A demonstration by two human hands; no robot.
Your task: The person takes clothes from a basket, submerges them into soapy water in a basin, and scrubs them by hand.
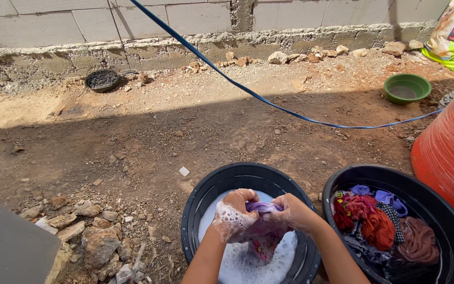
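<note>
While suds are covering the left hand (233, 213), both hands are clamping a purple cloth (261, 226), right hand (292, 212) alongside, over the soapy black tub (195, 205) at lower centre, laundry tub (337, 181) lower right.

Outdoor home yard, dirt ground (148, 126), block wall (195, 18), wash tubs w/ laundry (379, 221)

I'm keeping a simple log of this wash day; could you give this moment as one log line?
left hand: grips purple cloth | right hand: grips same cloth | below: soapy black tub | beside: black tub of clothes
</note>
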